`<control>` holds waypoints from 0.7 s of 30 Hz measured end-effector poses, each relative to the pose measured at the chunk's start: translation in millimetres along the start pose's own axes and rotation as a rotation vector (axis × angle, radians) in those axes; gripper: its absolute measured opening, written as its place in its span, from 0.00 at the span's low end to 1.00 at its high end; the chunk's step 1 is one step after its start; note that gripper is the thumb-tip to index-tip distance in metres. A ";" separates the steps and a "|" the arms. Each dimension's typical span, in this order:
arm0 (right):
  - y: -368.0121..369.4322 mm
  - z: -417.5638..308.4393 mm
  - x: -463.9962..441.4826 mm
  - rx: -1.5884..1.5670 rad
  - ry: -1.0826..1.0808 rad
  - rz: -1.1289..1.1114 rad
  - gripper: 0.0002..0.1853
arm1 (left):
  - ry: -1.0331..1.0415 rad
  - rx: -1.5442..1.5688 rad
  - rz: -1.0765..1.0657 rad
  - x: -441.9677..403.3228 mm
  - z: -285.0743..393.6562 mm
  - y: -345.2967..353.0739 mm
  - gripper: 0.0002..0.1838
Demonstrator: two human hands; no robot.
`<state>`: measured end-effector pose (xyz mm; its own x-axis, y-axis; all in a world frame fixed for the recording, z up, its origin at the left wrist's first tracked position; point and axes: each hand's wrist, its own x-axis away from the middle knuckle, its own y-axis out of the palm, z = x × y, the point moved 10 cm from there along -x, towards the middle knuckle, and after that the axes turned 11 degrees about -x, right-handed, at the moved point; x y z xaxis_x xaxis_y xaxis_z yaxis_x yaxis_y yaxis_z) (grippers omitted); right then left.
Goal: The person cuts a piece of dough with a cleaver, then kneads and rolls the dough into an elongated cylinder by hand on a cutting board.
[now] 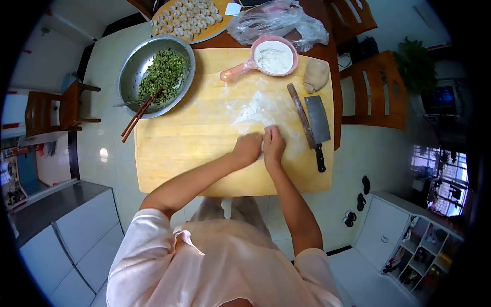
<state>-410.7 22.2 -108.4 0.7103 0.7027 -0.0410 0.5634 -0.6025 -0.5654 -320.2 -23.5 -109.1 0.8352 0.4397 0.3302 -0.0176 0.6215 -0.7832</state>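
My left hand [248,148] and my right hand [274,145] meet over the wooden board [179,153], fingers curled in. Between them shows a sliver of pale dough [262,149], mostly covered by the hands. Loose flour [255,108] is scattered on the board just beyond my fingers. To the right of my right hand lie a rolling pin [300,115] and a cleaver [318,118] with a black handle. A larger lump of dough [316,75] rests at the board's far right corner.
A metal bowl [124,84] of chopped green filling stands at the left, with chopsticks [137,120] and a spoon in it. A pink scoop [240,70] holds flour. Behind are a tray of dumplings [186,19] and a plastic bag [279,23]. Wooden chairs [376,92] stand around.
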 end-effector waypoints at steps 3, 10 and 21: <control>-7.2 -25.2 44.2 -0.070 0.014 0.027 0.09 | 0.120 0.005 0.245 57.5 15.7 1.3 0.19; 5.6 -1.2 67.9 -0.020 0.071 0.186 0.10 | 0.270 -0.348 0.417 69.1 21.6 1.7 0.21; 11.6 12.8 2.5 0.081 0.003 0.098 0.09 | 0.057 -0.370 0.122 -21.2 -4.6 15.6 0.08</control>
<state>-407.8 21.8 -125.6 0.7617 0.6406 -0.0972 0.4549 -0.6356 -0.6237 -335.6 -26.1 -130.8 0.8684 0.4533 0.2012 0.0719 0.2864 -0.9554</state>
